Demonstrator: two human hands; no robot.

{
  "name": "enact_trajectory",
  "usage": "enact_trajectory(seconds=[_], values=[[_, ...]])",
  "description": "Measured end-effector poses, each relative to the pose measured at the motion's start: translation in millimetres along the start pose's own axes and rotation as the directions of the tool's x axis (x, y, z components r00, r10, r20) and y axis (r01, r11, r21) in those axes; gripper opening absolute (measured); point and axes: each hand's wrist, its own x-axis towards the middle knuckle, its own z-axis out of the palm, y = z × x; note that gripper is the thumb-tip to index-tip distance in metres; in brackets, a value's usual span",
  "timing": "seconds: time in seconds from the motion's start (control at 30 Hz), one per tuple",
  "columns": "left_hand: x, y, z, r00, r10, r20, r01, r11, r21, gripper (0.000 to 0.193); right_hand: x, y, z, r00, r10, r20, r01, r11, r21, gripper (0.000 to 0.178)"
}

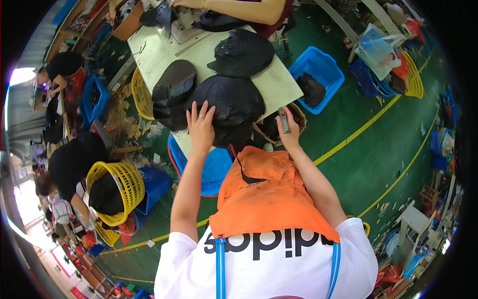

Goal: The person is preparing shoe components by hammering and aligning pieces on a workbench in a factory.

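Observation:
My left hand (201, 124) lies with its fingers spread on the near left side of a pile of black caps (231, 99) at the front of a pale table (279, 82). In my right hand (290, 134) is a small grey metal hand tool (284, 121), held upright just off the table's near right corner; its exact kind is not clear. Another stack of dark caps (174, 87) stands left of the pile, and more black caps (242, 52) sit behind it. My left palm hides part of the nearest caps.
Under the table edge are an open carton (269, 130) and a blue basket (211, 182). A blue basket (332, 74) with dark pieces stands right. Across the table, a person's arm (244, 9) reaches over a sewing machine (186, 30). Other people work at left near a yellow basket (134, 187).

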Motion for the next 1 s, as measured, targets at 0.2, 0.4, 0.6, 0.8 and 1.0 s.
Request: enact_trajectory(seconds=[0.2,0.4,0.6,0.8,1.0], values=[[74,-35,-50,0.975,-0.001,0.223,0.121,0.843,-0.523,0.027,5,-17,-13,0.983,0.157,0.094,-0.169,0.976,0.137,0.043],[124,68,-63,0.891,0.158,-0.426,-0.312,0.895,-0.32,0.025,-20,-9,-30,0.931,0.365,-0.019,-0.365,0.931,0.012,0.039],[91,103,106,0.851,0.525,-0.021,-0.517,0.83,-0.209,0.037,-15,-49,-41,0.787,0.555,-0.269,-0.478,0.824,0.303,0.035],[131,90,97,0.803,0.585,0.113,-0.512,0.774,-0.371,0.051,15,-51,-17,0.949,0.297,-0.105,-0.309,0.943,-0.121,0.028],[147,84,122,0.656,0.715,0.242,-0.512,0.657,-0.553,0.048,21,-50,19,0.952,0.277,-0.132,-0.307,0.881,-0.361,0.025]])
